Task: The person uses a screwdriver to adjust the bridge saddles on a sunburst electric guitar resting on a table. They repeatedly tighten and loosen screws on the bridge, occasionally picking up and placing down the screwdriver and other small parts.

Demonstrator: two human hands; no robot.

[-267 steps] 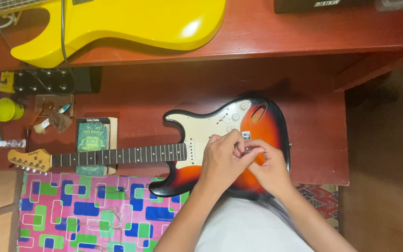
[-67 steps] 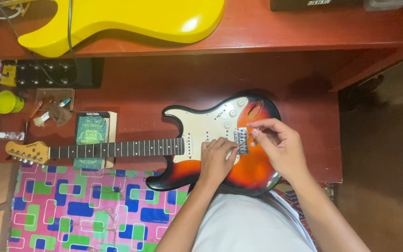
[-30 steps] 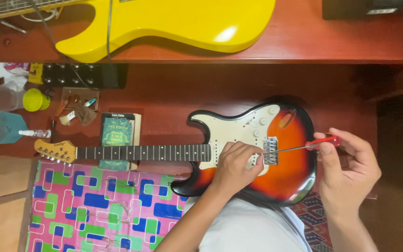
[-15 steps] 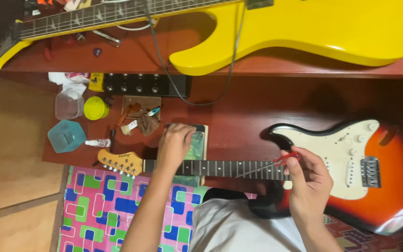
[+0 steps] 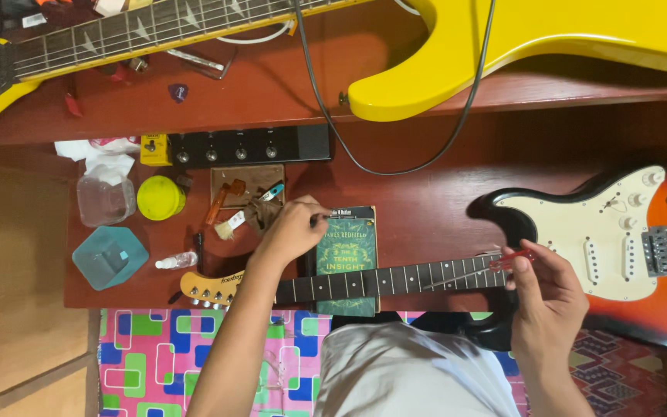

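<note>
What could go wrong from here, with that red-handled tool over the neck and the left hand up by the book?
1. The right hand holds the red-handled tool right over the sunburst guitar's fretboard; a slip might scratch it.
2. The left hand reaches across the neck by the green book; the forearm could nudge the guitar.
3. The small clear bottle beside the headstock might tip.

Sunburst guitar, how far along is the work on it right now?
Done: the sunburst guitar lies flat, neck propped on a green book. In hand: the right hand holds a red-handled tool at the neck's body end; the left hand reaches the book's top edge. Left: no full set of strings shows over the frets, so stringing probably remains.
</note>
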